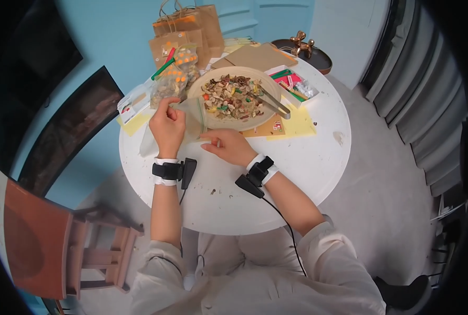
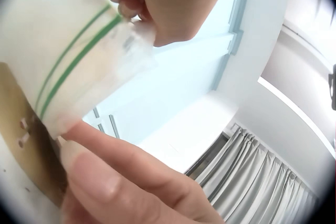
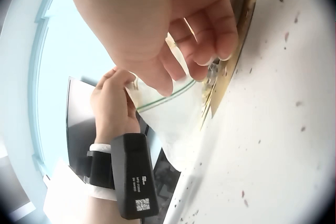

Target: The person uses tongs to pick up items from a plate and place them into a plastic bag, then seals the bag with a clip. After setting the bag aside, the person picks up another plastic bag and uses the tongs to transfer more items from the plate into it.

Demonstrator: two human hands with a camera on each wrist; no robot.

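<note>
I have left hand pinching zip bag at table's 10 o'clock; right hand seemingly pinching its mouth edge, contact partly hidden. Risk: slick plastic could slip loose, or bag knock plate at 2 o'clock, spilling dried mix.

A pale beige shirt with rolled-up, creased sleeves is pairing with similarly pale trousers. White wristbands are lining black straps bearing angular black housings with thin black cables. The left housing is showing white lettering and a square code.
</note>
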